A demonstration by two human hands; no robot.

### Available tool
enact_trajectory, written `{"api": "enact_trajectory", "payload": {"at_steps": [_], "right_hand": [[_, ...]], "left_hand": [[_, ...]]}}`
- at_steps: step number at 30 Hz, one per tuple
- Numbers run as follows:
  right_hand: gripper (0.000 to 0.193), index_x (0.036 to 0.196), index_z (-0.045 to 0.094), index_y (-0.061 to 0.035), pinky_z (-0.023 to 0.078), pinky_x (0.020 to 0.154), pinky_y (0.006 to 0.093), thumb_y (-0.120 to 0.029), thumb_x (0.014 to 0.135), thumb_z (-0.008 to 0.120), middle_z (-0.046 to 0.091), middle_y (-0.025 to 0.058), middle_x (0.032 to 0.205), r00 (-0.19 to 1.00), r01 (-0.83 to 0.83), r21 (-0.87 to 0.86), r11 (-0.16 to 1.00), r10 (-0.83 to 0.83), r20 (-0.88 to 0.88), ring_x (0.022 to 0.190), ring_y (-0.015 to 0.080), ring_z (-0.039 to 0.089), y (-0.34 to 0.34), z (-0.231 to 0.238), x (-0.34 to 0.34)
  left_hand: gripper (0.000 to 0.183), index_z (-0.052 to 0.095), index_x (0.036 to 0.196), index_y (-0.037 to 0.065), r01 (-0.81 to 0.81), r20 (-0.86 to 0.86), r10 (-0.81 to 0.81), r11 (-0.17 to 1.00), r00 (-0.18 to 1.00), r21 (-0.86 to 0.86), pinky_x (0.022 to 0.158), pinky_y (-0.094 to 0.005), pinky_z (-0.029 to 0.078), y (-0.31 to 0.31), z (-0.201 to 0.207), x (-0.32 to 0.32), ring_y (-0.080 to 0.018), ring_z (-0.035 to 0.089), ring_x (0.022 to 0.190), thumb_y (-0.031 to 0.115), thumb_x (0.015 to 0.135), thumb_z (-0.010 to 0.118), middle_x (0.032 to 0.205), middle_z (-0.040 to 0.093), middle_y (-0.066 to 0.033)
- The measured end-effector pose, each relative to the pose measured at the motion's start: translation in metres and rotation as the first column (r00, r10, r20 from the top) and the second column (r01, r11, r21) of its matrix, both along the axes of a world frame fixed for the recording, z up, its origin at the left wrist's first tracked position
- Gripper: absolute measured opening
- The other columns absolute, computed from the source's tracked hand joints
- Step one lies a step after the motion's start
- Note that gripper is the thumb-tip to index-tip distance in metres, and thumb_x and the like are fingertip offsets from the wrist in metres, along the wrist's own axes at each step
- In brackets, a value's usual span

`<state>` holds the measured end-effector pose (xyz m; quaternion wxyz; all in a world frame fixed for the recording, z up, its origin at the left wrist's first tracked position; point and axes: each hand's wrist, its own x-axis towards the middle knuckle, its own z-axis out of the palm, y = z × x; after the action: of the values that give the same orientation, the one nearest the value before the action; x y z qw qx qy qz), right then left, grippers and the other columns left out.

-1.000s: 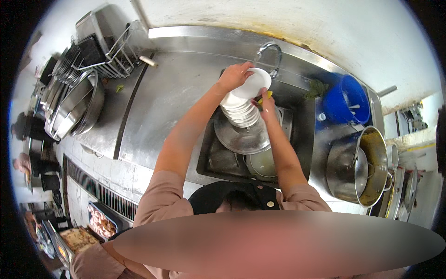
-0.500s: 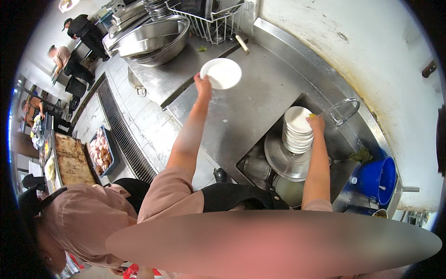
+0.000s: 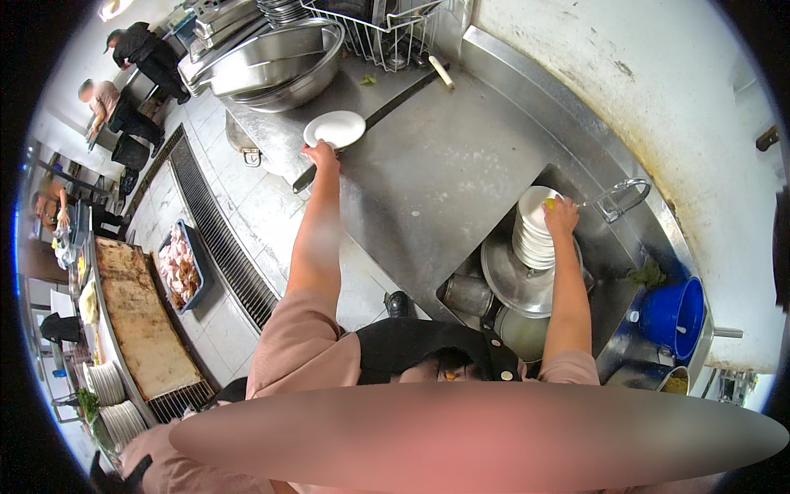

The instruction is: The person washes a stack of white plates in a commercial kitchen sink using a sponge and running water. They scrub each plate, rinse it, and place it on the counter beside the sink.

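My left hand (image 3: 319,153) grips the rim of a small white plate (image 3: 335,128) and holds it out over the near end of the steel counter (image 3: 448,177), close to a large steel bowl (image 3: 280,70). My right hand (image 3: 561,216) presses a yellow sponge (image 3: 550,203) on top of a stack of white plates (image 3: 533,239). That stack stands on a round steel lid (image 3: 518,284) in the sink (image 3: 613,263), below the tap (image 3: 621,198).
A wire dish rack (image 3: 387,33) stands at the counter's far end. A blue bucket (image 3: 673,317) sits right of the sink. Pots lie in the sink. Floor drain grating (image 3: 222,239), a tray of raw meat (image 3: 179,267) and other people lie to the left.
My left hand lifted one plate off the stack and carried it left across the counter toward the steel bowl. My right hand stayed on the stack in the sink.
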<state>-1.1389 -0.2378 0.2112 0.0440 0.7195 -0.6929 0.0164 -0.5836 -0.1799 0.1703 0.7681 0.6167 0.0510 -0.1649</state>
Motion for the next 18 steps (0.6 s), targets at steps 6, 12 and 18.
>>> {"api": "enact_trajectory", "payload": {"at_steps": [6, 12, 18], "right_hand": [[0.040, 0.098, 0.057, -0.0107, 0.047, 0.075, 0.0438, -0.040, 0.072, 0.065, 0.055, 0.0175, 0.101, 0.988, 0.152, -0.079, 0.985, -0.149, 0.042, 0.094, 0.0331, 0.055, -0.012, -0.021, -0.018], [0.037, 0.099, 0.056, -0.0105, 0.047, 0.076, 0.0419, -0.036, 0.073, 0.065, 0.056, 0.0162, 0.098, 0.837, 0.445, -0.060, 0.894, -0.391, 0.382, 0.091, 0.0323, 0.057, -0.017, -0.033, -0.027], [0.033, 0.102, 0.054, -0.0153, 0.047, 0.076, 0.0419, -0.029, 0.074, 0.065, 0.055, 0.0153, 0.098, 0.775, 0.553, -0.065, 0.831, -0.484, 0.406, 0.092, 0.0321, 0.056, 0.004, -0.029, -0.027]], "left_hand": [[0.066, 0.029, 0.128, 0.000, 0.130, -0.032, -0.127, 0.936, 0.991, 0.327, 0.093, -0.0456, 0.036, 0.001, 0.026, 0.019, -0.0388, 0.043, 0.112, 0.018, 0.071, 0.058, 0.123, 0.037, -0.0258], [0.029, 0.055, 0.108, 0.002, 0.542, 0.625, -0.455, 0.838, 0.635, 0.060, 0.085, -0.0315, 0.043, -0.017, 0.044, -0.119, -0.0211, 0.054, 0.097, 0.002, 0.080, 0.052, 0.106, 0.057, -0.0115], [0.044, 0.041, 0.123, -0.004, 0.962, 0.264, -0.939, -0.164, -0.220, 0.216, 0.081, -0.0311, 0.046, -0.005, 0.037, -0.350, -0.0229, 0.057, 0.094, 0.012, 0.083, 0.053, 0.108, 0.057, -0.0128]]}}
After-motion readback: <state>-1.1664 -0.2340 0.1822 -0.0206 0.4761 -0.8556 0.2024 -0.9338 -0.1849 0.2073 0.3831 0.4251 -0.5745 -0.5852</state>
